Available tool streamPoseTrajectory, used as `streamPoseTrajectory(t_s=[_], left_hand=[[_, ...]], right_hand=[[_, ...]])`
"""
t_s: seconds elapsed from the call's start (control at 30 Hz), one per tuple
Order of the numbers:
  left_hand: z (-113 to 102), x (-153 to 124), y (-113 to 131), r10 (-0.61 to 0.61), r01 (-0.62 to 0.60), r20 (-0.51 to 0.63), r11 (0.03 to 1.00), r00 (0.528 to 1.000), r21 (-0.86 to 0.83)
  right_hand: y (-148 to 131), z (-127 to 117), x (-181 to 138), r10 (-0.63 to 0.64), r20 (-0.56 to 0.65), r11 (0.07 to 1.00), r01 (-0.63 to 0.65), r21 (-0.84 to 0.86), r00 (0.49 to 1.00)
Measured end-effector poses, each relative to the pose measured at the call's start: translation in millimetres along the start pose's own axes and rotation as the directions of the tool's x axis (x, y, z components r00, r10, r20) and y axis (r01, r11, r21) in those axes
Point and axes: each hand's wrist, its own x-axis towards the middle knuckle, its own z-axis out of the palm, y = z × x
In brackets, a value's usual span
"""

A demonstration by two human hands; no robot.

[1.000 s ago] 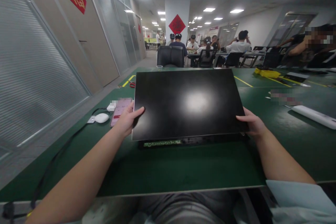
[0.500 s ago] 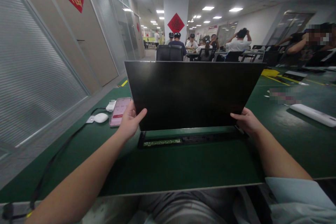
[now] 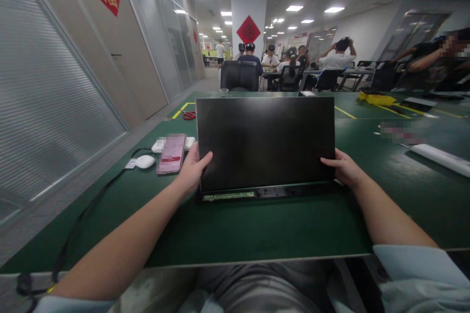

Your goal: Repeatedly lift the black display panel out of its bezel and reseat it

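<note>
A black display panel (image 3: 265,142) stands nearly upright on the green table mat (image 3: 249,227), its lower edge with a thin green circuit strip (image 3: 228,196) resting near the mat. My left hand (image 3: 194,170) grips the panel's lower left corner, thumb on the front face. At the lower right corner my right hand (image 3: 343,168) holds the panel the same way, fingers behind it.
Left of the panel lie a pink-screened phone (image 3: 171,153), a white earbud case (image 3: 145,161) and a black cable (image 3: 79,227). A white bar (image 3: 442,157) lies at right, red scissors (image 3: 188,115) and a yellow object (image 3: 375,99) farther back. Several people sit at tables beyond.
The panel was lying flat, then both hands tipped its far edge up; now it stands close to vertical with the bottom edge down by the mat. Both hands kept their hold.
</note>
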Motion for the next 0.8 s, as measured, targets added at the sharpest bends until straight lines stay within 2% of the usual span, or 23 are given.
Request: streamPoseTrajectory(t_s=[0.23,0.43,0.8], left_hand=[[-1,2,-5,-0.114,0.114,-0.004,0.993,0.993,-0.021],[-8,5,-7,-0.174,0.174,-0.004,0.984,0.985,-0.041],[-13,7,-12,-0.129,0.129,0.056,0.992,0.99,0.004]], right_hand=[[-1,3,0,0.037,0.035,0.999,-0.038,0.024,0.999],[-1,2,1,-0.004,0.008,1.0,0.004,0.01,1.0],[2,4,3,-0.104,-0.013,0.994,0.103,-0.033,0.995]])
